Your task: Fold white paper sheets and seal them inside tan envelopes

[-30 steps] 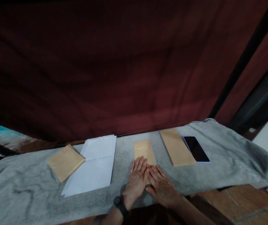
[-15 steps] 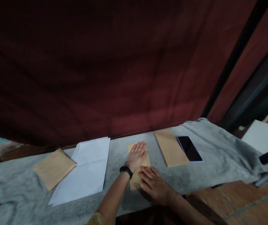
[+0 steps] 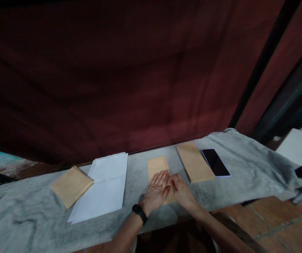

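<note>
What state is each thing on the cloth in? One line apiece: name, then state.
Middle envelope: visible parts flat, partly covered by left hand and right hand.
White sheets: unfolded, creased across, loosely stacked.
Left envelopes: flat, stacked slightly askew.
Right brown paper: flat.
Phone: face up, screen dark.
Cloth: spread, wrinkled at both ends.

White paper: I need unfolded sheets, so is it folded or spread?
Spread: the white paper lies open on the grey cloth, a crease crossing its middle.

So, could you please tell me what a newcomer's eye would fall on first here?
Probably the dark red curtain filling the upper view. Below it, the left hand lies flat on a brown envelope, the right hand beside it. White paper sheets lie left, a smartphone right.
</note>
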### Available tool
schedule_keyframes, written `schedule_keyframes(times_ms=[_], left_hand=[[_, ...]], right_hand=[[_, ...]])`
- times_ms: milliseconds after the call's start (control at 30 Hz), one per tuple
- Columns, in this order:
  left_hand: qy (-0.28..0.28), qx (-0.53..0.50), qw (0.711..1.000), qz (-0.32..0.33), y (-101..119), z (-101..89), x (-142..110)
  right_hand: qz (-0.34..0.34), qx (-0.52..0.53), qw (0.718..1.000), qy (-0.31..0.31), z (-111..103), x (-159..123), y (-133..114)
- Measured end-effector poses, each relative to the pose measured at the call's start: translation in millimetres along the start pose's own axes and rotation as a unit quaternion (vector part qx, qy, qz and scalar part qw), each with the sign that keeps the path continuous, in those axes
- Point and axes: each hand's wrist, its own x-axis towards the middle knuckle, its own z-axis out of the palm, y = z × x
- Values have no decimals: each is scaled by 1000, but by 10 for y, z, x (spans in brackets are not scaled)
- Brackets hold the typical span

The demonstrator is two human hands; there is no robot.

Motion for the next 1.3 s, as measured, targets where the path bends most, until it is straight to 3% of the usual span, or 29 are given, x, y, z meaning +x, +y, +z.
schedule_keyframes(times_ms=[200,400,600,733,1033,1300], left_hand=[[-4,-5,1000,3,181,-3,-249],[18,25,999,13,415,12,-551],[-10,0,1000,15,524,-33,-737],[-45,-48,998,12,497,-72,-725],[-138,-126,981,51,382,-115,-665],[-146,-134,977,79,325,-82,-729]], right_hand=[[5,16,1000,-4,54,11,67],[14,-3,999,-46,-65,81,2],[-86,-86,985,-122,-44,143,-34],[-89,-155,974,-142,82,215,-7],[-46,-228,969,-79,332,572,108],[-46,-262,963,-37,388,648,183]])
